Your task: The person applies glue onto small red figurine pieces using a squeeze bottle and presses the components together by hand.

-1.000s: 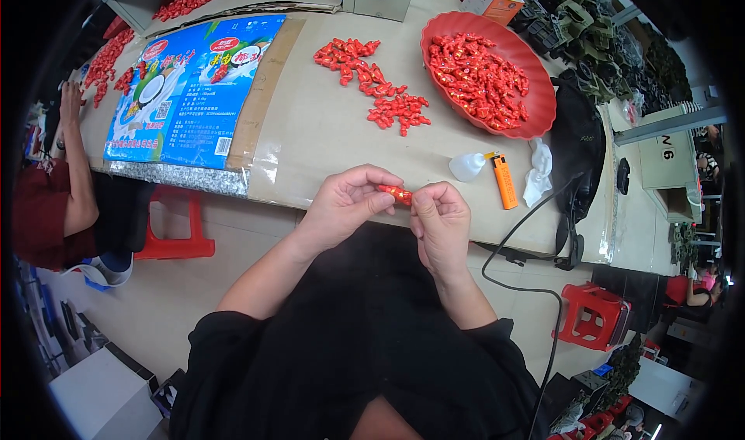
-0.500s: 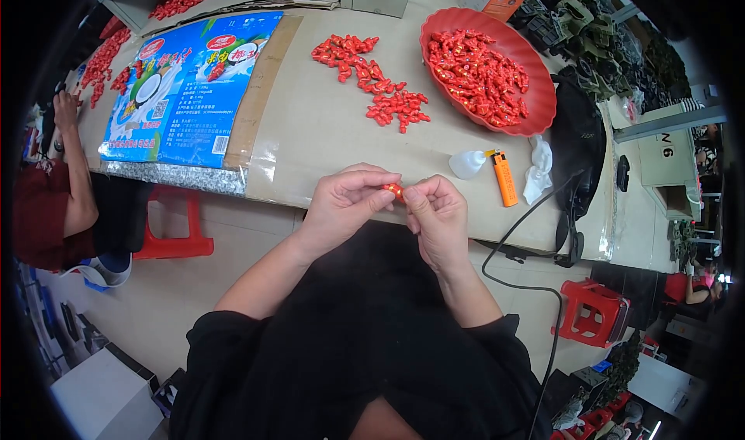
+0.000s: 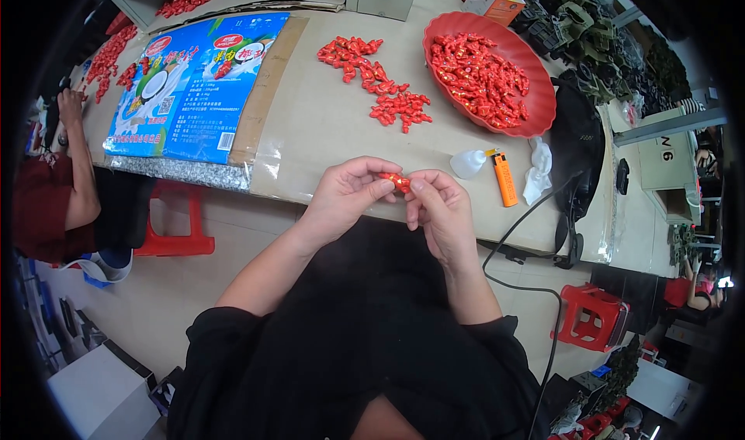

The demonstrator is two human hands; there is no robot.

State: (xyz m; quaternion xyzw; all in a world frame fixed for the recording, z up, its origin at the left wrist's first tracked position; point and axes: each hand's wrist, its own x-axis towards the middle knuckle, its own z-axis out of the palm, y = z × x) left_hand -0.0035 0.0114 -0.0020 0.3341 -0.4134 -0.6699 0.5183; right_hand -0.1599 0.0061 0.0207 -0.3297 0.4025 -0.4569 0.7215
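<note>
A small red piece with gold marks (image 3: 396,181) is held between both hands, just off the table's front edge. My left hand (image 3: 341,195) pinches its left end between thumb and fingers. From the other side, my right hand (image 3: 442,215) grips the right end, thumb against curled fingers. The fingertips hide part of the piece. Beyond the hands, a loose trail of similar red pieces (image 3: 378,83) lies on the table. Many more fill a red scalloped bowl (image 3: 546,102) at the far right.
Right of my hands are a small translucent bottle (image 3: 468,164), an orange lighter (image 3: 504,181) and a crumpled white tissue (image 3: 537,171). A black bag (image 3: 578,137) and cable lie farther right. Flattened blue carton (image 3: 186,91) covers the left; a co-worker's arm (image 3: 77,161) is at far left.
More of the red piece shows between my fingertips, and my right hand has shifted slightly right. Both hands still hold it. The view has moved slightly.
</note>
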